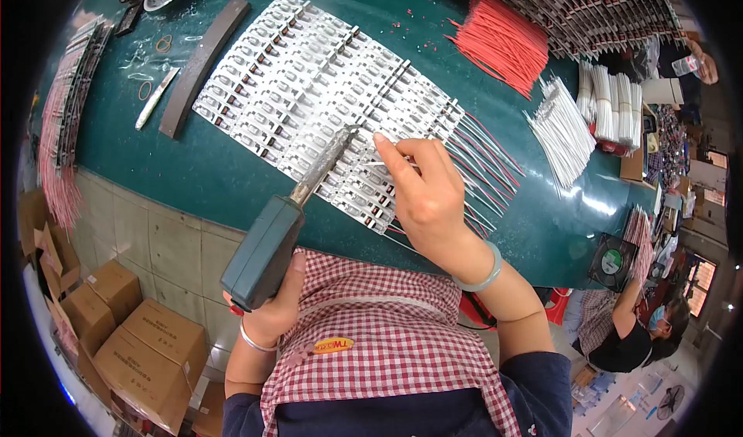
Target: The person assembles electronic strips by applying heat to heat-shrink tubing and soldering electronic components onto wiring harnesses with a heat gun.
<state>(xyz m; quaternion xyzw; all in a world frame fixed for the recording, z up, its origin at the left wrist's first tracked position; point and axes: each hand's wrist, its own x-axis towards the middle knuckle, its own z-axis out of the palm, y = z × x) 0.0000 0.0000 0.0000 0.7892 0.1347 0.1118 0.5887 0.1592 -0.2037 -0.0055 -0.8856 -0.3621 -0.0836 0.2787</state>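
My left hand [272, 309] is wrapped round the handle of a green soldering gun [267, 243]. Its long metal barrel slants up and to the right, with the tip over a panel of white parts [309, 73] set in rows. Just right of that tip, my right hand [429, 193] is pinched on a thin white wire [377, 164], close above the panel. Red and white wires [484, 158] trail off the panel's right edge. Part of the panel's lower right is hidden behind my right hand.
A dark bar [203, 69] and a white-handled knife [157, 98] lie left of the panel. Red wires [503, 42] and white wires [563, 131] are piled to the right. Cardboard boxes [155, 352] stand lower left. A co-worker [631, 332] sits at lower right.
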